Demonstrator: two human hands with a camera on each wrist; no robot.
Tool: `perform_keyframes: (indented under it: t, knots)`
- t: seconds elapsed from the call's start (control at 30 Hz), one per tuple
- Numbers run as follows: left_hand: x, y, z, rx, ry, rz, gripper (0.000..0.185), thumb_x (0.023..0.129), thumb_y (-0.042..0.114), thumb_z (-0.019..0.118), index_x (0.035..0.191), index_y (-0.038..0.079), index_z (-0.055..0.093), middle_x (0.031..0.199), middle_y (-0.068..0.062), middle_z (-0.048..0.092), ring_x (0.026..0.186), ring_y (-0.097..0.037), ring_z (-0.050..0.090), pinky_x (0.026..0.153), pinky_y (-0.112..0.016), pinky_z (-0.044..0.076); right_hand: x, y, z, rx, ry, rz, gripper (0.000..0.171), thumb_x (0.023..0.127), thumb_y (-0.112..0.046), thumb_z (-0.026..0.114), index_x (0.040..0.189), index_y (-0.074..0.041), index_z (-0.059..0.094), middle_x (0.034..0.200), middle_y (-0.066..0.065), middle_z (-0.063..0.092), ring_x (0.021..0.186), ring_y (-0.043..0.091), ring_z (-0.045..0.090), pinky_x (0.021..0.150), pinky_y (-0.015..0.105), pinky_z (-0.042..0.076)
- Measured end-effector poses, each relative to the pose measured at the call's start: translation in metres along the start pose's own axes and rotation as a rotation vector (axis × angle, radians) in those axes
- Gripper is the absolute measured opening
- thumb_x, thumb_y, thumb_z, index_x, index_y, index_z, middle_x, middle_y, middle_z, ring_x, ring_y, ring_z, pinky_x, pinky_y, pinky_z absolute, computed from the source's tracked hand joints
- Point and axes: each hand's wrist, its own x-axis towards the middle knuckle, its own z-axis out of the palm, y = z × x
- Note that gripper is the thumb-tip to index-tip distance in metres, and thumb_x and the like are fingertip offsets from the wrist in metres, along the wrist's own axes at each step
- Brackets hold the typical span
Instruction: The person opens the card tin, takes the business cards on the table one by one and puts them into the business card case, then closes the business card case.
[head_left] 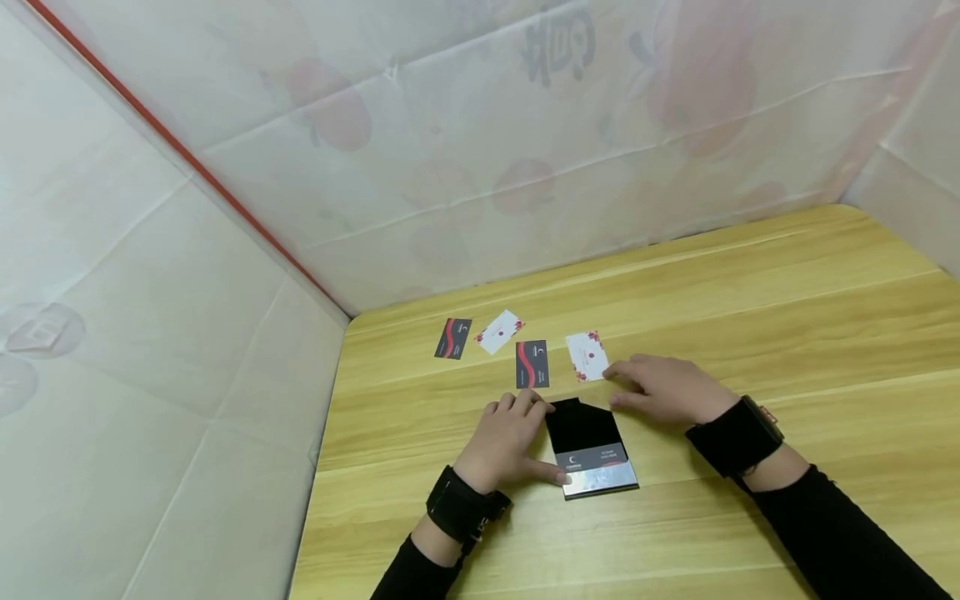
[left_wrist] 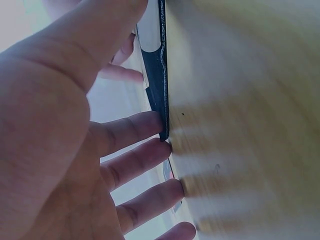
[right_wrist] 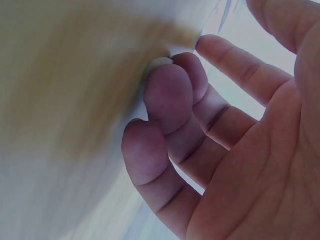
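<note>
We see the left hand point(head_left: 504, 440) flat, fingers spread, bracing the open black card holder point(head_left: 592, 447) with cards inside on the wooden table point(head_left: 750, 292), while the right hand point(head_left: 667, 389), loosely open, fingertips touching a white business card point(head_left: 587, 356) just beyond.

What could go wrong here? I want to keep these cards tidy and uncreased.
The right hand touches only the edge of the white card, which lies flat on the table; it may slide or bend rather than lift. The left hand rests against the black card case, which could shift if nudged.
</note>
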Motion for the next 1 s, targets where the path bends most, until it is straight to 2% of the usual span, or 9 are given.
perform_keyframes:
  t: [0.07,0.13,0.23,0.33,0.47,0.67,0.77,0.87,1.0]
  knots:
    - [0.0,0.0,0.0,-0.001,0.001,0.0,0.1,0.064,0.08,0.072,0.141,0.02,0.052,0.135,0.004,0.046,0.119,-0.022,0.048,0.101,-0.047,0.044,-0.002,0.008,-0.004,-0.005,0.014,0.021,0.04,0.095,-0.045,0.064,0.124,-0.017,0.067,0.103,-0.001,0.066,0.088,0.015,0.061,0.076,0.043,0.052]
    - [0.0,0.0,-0.001,-0.002,0.004,-0.002,0.099,0.064,0.079,0.073,0.141,0.02,0.052,0.135,0.004,0.046,0.119,-0.022,0.048,0.101,-0.047,0.043,-0.003,0.014,-0.009,-0.005,0.021,0.039,0.034,0.095,-0.043,0.066,0.118,-0.018,0.068,0.098,-0.003,0.065,0.082,0.014,0.059,0.071,0.039,0.051]
    - [-0.001,0.0,-0.002,-0.006,0.004,-0.007,0.1,0.063,0.079,0.074,0.141,0.02,0.052,0.135,0.004,0.046,0.12,-0.022,0.048,0.101,-0.048,0.043,-0.006,0.019,-0.015,-0.005,0.027,0.062,0.023,0.093,-0.038,0.068,0.106,-0.02,0.07,0.086,-0.005,0.058,0.071,0.012,0.05,0.061,0.032,0.043]
    - [-0.002,0.001,-0.001,-0.014,-0.001,-0.009,0.1,0.063,0.079,0.073,0.141,0.021,0.052,0.134,0.004,0.047,0.12,-0.022,0.048,0.101,-0.048,0.043,-0.008,0.019,-0.018,-0.035,0.044,0.086,0.015,0.09,-0.035,0.072,0.092,-0.021,0.067,0.079,-0.004,0.052,0.066,0.012,0.045,0.057,0.029,0.036]
    - [-0.003,0.001,0.0,-0.02,-0.008,-0.005,0.1,0.063,0.08,0.072,0.141,0.021,0.052,0.134,0.005,0.047,0.12,-0.022,0.048,0.102,-0.047,0.043,-0.008,0.015,-0.017,-0.091,0.078,0.091,0.023,0.085,-0.037,0.077,0.08,-0.021,0.062,0.077,-0.003,0.047,0.063,0.013,0.043,0.055,0.029,0.033]
    - [-0.002,0.001,-0.002,-0.009,0.002,-0.002,0.101,0.063,0.079,0.073,0.142,0.02,0.052,0.135,0.004,0.046,0.121,-0.022,0.048,0.102,-0.047,0.043,-0.003,0.01,-0.011,-0.137,0.104,0.035,0.031,0.078,-0.036,0.084,0.071,-0.023,0.057,0.089,-0.003,0.054,0.068,0.013,0.046,0.057,0.029,0.038]
    - [-0.002,0.001,-0.002,-0.011,0.005,-0.001,0.101,0.063,0.079,0.074,0.142,0.02,0.052,0.135,0.004,0.047,0.12,-0.022,0.048,0.101,-0.047,0.043,-0.002,0.009,-0.009,-0.154,0.099,0.009,0.028,0.076,-0.029,0.086,0.073,-0.021,0.06,0.094,-0.002,0.059,0.072,0.014,0.049,0.061,0.031,0.042]
    - [-0.002,0.001,-0.001,-0.017,0.005,0.002,0.1,0.063,0.08,0.073,0.141,0.02,0.052,0.134,0.004,0.047,0.12,-0.022,0.049,0.101,-0.048,0.043,-0.001,0.008,-0.008,-0.147,0.09,-0.006,0.019,0.077,-0.022,0.084,0.09,-0.017,0.071,0.102,0.002,0.063,0.076,0.014,0.053,0.068,0.034,0.048]
    - [-0.003,0.001,0.0,-0.018,0.004,0.004,0.1,0.063,0.081,0.072,0.141,0.021,0.052,0.133,0.004,0.047,0.12,-0.022,0.049,0.101,-0.048,0.043,-0.001,0.006,-0.007,-0.13,0.069,-0.021,0.037,0.081,-0.026,0.08,0.117,-0.017,0.074,0.108,0.006,0.064,0.078,0.014,0.054,0.071,0.036,0.05]
